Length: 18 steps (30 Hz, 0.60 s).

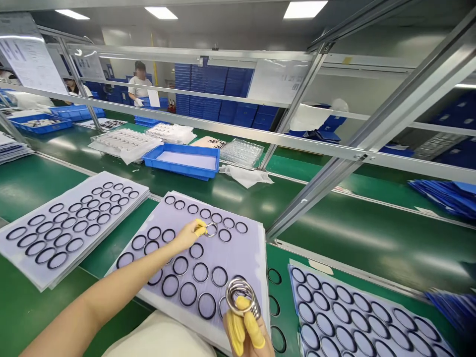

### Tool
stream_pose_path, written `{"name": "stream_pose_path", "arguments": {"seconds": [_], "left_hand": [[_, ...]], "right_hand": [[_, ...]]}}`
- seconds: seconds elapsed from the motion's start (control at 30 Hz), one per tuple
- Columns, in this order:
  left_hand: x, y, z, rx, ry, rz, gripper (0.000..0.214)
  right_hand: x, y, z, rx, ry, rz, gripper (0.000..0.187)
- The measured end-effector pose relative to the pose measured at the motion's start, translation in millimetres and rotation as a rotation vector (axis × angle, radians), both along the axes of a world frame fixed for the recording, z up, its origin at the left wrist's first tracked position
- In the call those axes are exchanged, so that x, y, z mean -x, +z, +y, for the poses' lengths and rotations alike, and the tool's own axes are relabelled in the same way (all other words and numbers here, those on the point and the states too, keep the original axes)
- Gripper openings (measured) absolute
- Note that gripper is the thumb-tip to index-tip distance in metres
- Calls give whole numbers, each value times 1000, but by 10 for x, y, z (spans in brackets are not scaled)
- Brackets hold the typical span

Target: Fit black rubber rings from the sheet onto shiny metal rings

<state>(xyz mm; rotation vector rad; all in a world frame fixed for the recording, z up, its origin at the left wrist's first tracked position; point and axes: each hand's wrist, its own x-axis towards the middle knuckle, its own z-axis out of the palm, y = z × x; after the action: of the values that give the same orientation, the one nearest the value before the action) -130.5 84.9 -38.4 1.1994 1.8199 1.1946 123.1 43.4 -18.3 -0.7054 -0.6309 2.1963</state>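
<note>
My left hand [191, 233], with yellow finger cots on its fingertips, reaches over the middle sheet stack [238, 253]. Its fingers pinch a silver metal ring [212, 234] at the sheet, close to a row of dark-edged rings [216, 218]. Nearer to me, my right hand [245, 329] also wears yellow finger cots and is closed around a bundle of shiny metal rings [238, 292]. That bundle hides part of the sheet and some rings at its front right corner. More rings [188, 294] lie flat in rows across the pale sheet.
Ring-covered sheets lie at left [111, 208] and right [334, 312]. A few loose rings [274, 276] rest on the green bench. Beyond them stand a blue tray [182, 159] and a sloping metal frame post [316, 193]. Co-workers, including one person [140, 82], are in the background.
</note>
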Motion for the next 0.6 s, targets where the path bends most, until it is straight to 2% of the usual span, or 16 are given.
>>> {"name": "stream_pose_path", "arguments": {"seconds": [0.13,0.2,0.27,0.37,0.6], "left_hand": [[-364,535,-331,-73,-83,-297,35],[-509,789,-479,-83,-143,-638,40],[-607,961,-578,-80,-186,-831,41],[-672,1038,-651,-90,-223,-910,39],[-685,951,-726,-125,-244,-896,35]], "right_hand": [[75,70,9,-17,0,24,20],[97,91,14,-36,42,33,19],[103,101,20,-76,94,56,19],[102,115,24,-141,168,110,21],[111,193,-5,-179,201,94,25]]}}
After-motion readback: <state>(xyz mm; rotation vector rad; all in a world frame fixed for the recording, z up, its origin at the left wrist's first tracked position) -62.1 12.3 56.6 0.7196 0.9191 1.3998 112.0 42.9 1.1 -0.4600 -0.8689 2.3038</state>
